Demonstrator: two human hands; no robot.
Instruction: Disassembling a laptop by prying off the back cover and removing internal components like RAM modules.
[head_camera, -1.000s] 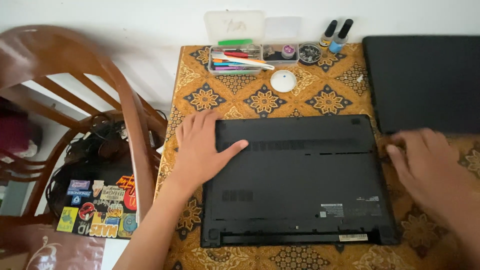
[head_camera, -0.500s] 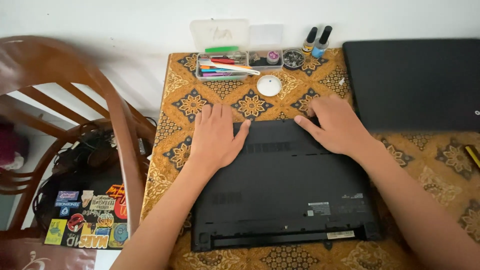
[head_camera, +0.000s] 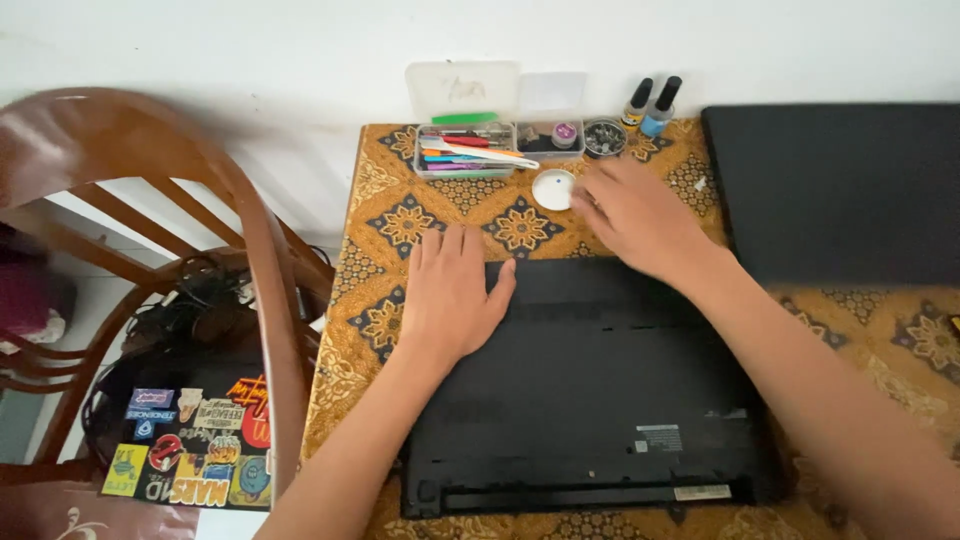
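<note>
Fingers: left hand (head_camera: 452, 292) flat on laptop (head_camera: 590, 400) | right hand (head_camera: 640, 215) spread beside white disc (head_camera: 553, 189)

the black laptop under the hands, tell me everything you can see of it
The black laptop lies closed and upside down on the patterned orange cloth, its matte plastic base facing up. A vent strip runs along the far edge, small labels sit near the right front, and a long groove crosses the near edge. The left hand rests flat on its far left corner. The right hand is beyond its far edge, over the cloth, near a small white round lid.
</note>
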